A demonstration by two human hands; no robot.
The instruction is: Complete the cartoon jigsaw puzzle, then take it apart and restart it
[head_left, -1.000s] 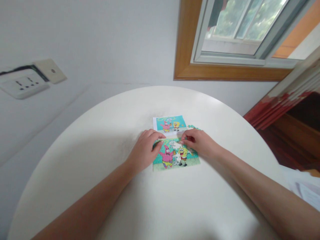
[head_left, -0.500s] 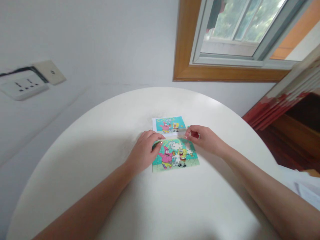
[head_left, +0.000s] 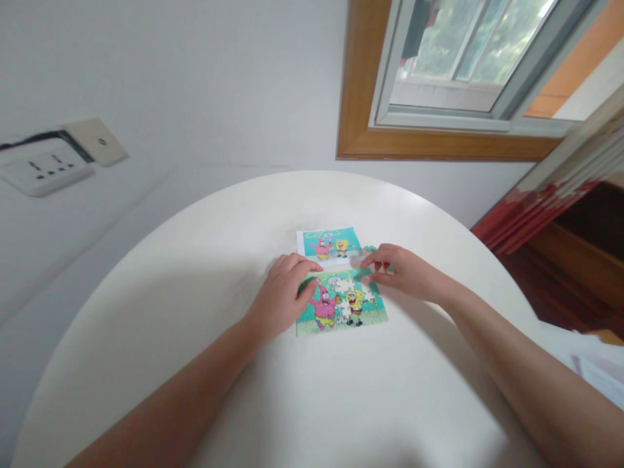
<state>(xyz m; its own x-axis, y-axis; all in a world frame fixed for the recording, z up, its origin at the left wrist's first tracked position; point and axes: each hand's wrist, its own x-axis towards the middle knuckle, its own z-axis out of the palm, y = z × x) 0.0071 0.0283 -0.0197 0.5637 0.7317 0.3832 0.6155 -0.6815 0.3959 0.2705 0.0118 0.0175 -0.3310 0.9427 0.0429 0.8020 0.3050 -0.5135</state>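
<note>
A jigsaw puzzle (head_left: 324,312) with cartoon figures lies on the white table, with white gaps in its middle and right part. My left hand (head_left: 287,286) rests over its upper left corner, thumb and index finger apart along the edge. At the upper right corner is my right hand (head_left: 397,272), its thumb and fingertips spread with nothing visible between them. Just beyond the puzzle lies a picture card (head_left: 331,242) showing the same figures. Some loose green puzzle pieces (head_left: 370,247) are partly hidden behind my right hand.
The round white table (head_left: 205,260) meets the wall at its far side. A wood-framed window (head_left: 453,144) is above on the right, beside a red and white curtain (head_left: 517,221). Wall sockets (head_left: 49,166) are on the left, and papers (head_left: 595,357) lie at the right.
My right hand's thumb and fingers have parted from a pinch, and the hand has shifted slightly right. My left hand stays nearly where it was.
</note>
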